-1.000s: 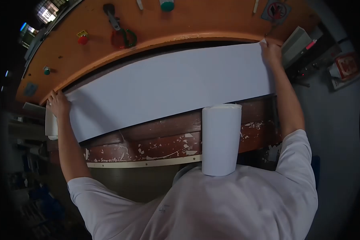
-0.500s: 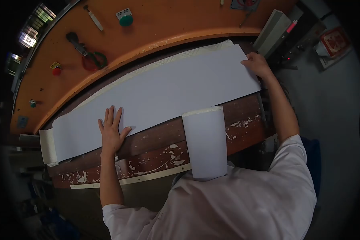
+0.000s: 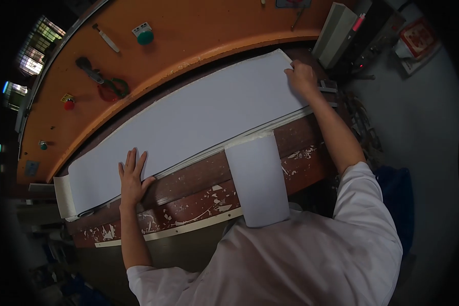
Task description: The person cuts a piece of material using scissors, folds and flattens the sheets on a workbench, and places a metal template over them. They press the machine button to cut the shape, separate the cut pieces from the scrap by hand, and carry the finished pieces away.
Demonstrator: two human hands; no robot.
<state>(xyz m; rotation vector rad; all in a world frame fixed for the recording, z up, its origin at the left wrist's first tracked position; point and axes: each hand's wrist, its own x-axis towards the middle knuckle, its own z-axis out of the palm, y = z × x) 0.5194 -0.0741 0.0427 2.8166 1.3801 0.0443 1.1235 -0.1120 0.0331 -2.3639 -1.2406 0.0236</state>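
Note:
A long white sheet (image 3: 188, 115) lies across the dark brown work surface, with layers of pale material showing along its near edge. My left hand (image 3: 132, 178) rests flat on its near left part, fingers spread. At the sheet's far right end, my right hand (image 3: 302, 79) is closed on the edge, thumb and fingers together. A second white piece (image 3: 257, 178) hangs over the near edge of the surface, between the sheet and my shirt.
An orange panel (image 3: 188, 30) behind the sheet carries a green button (image 3: 145, 37), a red button (image 3: 69, 104), scissors (image 3: 112, 87) and a white-handled tool (image 3: 107, 41). A pale metal bar (image 3: 334, 35) stands at the right. White scraps litter the near brown ledge (image 3: 188, 204).
The left hand has let go of the sheet's left end and moved inward to lie flat on it. The right hand and the sheet's right end have come left, and the sheet now covers the layers beneath.

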